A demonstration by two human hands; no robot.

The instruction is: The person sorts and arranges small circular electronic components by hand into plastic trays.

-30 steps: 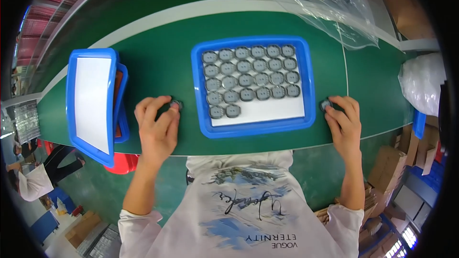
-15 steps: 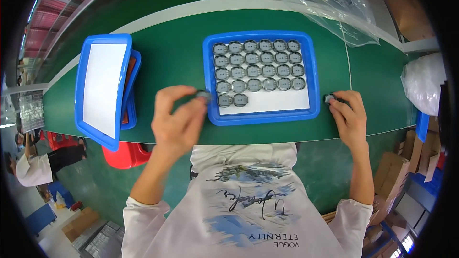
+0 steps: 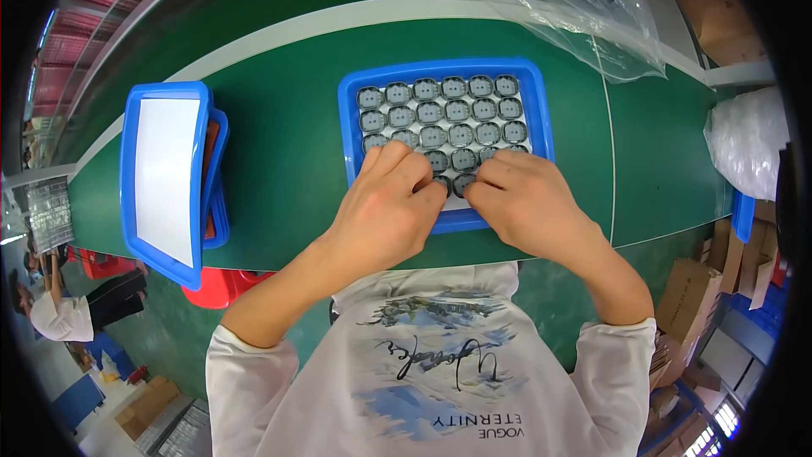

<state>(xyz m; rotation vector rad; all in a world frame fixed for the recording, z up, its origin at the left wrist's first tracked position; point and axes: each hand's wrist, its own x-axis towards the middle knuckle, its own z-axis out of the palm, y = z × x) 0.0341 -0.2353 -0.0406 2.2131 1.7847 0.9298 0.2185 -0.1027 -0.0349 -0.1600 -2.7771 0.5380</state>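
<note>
Head view: left hand, right hand over blue tray; grip state unclear.

Bright, even overhead light, colours punchy. Soft short shadows under hands on green bench. Bit of glare on clear plastic bag top right, white sheet in side tray nearly blown out. Heavy fisheye: bench edges bow, black vignette corners, rim stuff smeared. Centre sharp.
</note>
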